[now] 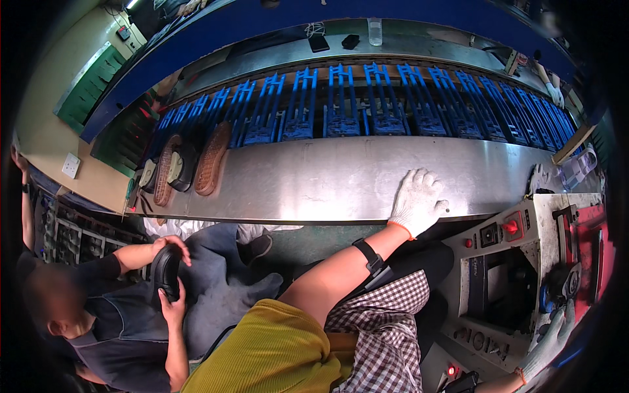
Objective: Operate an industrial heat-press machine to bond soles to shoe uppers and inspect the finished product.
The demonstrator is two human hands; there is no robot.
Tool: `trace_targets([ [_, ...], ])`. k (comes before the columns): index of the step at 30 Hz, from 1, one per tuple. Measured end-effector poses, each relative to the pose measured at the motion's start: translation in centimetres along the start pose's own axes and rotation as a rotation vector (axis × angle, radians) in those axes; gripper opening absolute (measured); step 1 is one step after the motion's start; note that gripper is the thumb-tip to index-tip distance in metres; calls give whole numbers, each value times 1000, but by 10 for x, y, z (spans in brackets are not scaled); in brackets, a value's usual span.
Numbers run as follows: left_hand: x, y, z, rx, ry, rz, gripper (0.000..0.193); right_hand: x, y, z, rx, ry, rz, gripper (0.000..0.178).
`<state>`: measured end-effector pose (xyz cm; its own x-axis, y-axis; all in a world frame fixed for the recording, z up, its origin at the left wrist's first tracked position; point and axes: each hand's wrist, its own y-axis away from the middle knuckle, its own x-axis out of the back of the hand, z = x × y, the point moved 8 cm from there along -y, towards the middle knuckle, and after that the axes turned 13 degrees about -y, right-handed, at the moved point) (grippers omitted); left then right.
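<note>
My left hand, in a white knit glove with an orange cuff, rests on the near edge of the steel bench. Its fingers are apart and slightly bent, with nothing in them. At the lower right, my right hand, gloved too, reaches up beside a machine with a red button. The fingers look stretched out, close to a dark rounded piece on the machine's side; whether they touch it I cannot tell. On the bench's left lie brown shoe soles and dark shoe-shaped pieces with pale tops.
Behind the bench runs a row of blue metal racks. A co-worker sits at my left, holding a black shoe in both hands. A bottle and a phone lie on the far ledge. Another glove lies at the bench's right end.
</note>
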<state>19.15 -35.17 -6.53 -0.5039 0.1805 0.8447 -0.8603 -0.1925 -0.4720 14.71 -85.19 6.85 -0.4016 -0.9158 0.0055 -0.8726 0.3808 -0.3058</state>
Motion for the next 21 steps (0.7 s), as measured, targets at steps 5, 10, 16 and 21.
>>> trace_targets([
  [5, -3, -1, 0, -3, -3, -11, 47, 7, -5, 4, -7, 83, -3, 39],
  [10, -2, -1, -1, -6, -19, 0, 46, 8, -5, 0, 36, 181, -39, 38],
  [16, 6, 1, -1, 9, 3, -63, 43, 5, -5, 2, -13, 95, -56, 39],
  [21, 7, 3, -5, 24, -27, -83, 39, -14, 1, -10, -117, 52, -30, 40],
])
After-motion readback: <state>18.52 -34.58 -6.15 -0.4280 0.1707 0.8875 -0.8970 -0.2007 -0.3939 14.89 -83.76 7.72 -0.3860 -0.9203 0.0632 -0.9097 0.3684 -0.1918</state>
